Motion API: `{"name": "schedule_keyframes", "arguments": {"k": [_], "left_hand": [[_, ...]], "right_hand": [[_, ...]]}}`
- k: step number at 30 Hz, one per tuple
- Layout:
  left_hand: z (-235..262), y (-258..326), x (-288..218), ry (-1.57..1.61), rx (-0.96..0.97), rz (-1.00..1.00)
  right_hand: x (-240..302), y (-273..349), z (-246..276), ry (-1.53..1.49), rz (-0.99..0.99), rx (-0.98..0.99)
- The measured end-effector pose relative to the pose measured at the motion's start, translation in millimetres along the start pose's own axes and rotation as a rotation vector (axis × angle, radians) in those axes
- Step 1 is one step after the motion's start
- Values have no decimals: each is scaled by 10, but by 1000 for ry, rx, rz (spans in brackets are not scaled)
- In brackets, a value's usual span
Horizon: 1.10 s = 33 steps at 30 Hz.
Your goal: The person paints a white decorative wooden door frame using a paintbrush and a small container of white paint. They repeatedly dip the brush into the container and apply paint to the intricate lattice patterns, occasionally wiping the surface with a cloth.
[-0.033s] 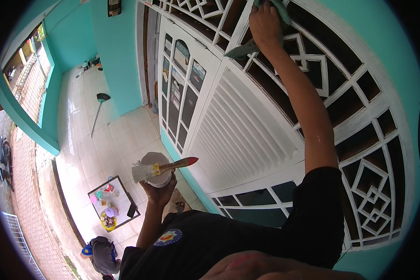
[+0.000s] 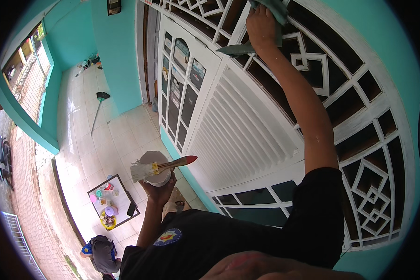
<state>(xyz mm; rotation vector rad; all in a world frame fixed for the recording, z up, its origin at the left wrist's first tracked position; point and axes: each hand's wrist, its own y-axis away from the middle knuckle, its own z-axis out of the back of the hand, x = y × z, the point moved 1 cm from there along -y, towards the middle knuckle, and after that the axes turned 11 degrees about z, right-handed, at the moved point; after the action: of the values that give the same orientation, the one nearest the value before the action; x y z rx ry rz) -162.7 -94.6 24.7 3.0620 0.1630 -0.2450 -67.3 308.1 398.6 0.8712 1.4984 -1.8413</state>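
Two hands busy — my right hand (image 2: 261,25) presses a rag (image 2: 270,14) high on the lattice (image 2: 322,70). My left hand (image 2: 159,189) grips cup (image 2: 154,161) and brush (image 2: 161,167) low down, handle pointing right.

**A count of what is in view**

Two bare hands show: the left hand (image 2: 157,190) and the right hand (image 2: 261,27). There is one grey-white round paint pot (image 2: 157,173), one flat wooden-handled paintbrush with a red tip (image 2: 161,166), and one grey-green cloth (image 2: 271,14). On the tiled floor to the near left stands one small dark-framed white table (image 2: 121,200) bearing several small coloured containers, too small to count exactly. One long-handled broom (image 2: 98,112) lies far left.
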Motion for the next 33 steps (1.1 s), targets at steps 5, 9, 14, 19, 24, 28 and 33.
{"name": "schedule_keyframes", "arguments": {"k": [5,9,14,19,24,28,33], "left_hand": [[197,46,57,-153,-57,-85],[-26,131,138,70,9,-5],[-147,242,168,-816,-431,-213],[-144,332,54,-1094,-513,-382],[-157,298,-80,-635,-396,-346],[104,310,-216,86,-45,-121],[407,295,-303,156,-5,-164]], "right_hand": [[714,330,-161,44,168,254],[647,335,-76,-298,83,331],[880,322,-523,-274,-18,142],[721,399,-194,-168,321,333],[607,307,848,-861,-108,-14],[1277,920,745,-2089,-977,-157],[1723,1430,726,-2855,-1662,-699]]}}
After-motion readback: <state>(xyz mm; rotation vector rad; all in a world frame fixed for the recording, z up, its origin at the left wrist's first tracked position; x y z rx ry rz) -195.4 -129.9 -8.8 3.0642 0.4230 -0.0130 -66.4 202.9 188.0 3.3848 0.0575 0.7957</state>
